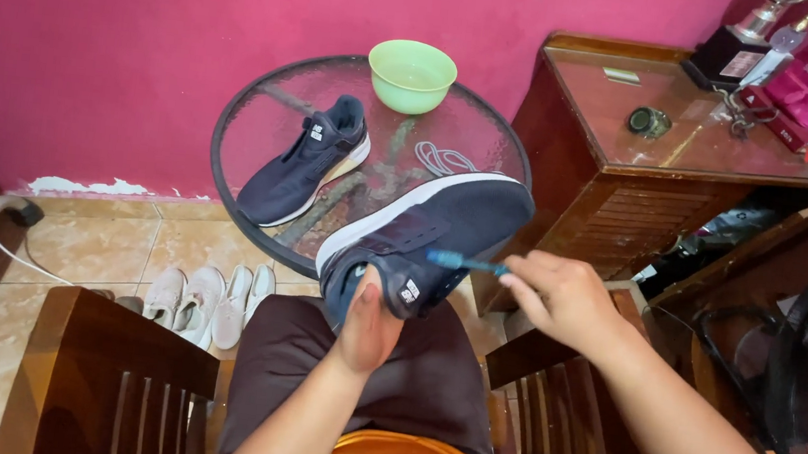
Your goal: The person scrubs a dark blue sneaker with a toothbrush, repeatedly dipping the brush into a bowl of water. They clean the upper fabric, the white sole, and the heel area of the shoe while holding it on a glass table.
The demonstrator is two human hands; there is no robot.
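L hand (369, 325) grips navy shoe (428, 235) by heel over lap, sole up w/ side exposed; R hand (562, 296) fingers pinch blue toothbrush (465, 262) against it. 2nd shoe (306, 159), laces (441, 158), green bowl (411, 76) on glass tabletop (255, 121)

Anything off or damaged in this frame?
Mostly minor. The pink wall's paint has flaked off along its base, above the floor tiles. A loose white shoelace lies on the glass table beside the second navy sneaker. The left hand holds the navy sneaker; the right hand holds a blue toothbrush to it.
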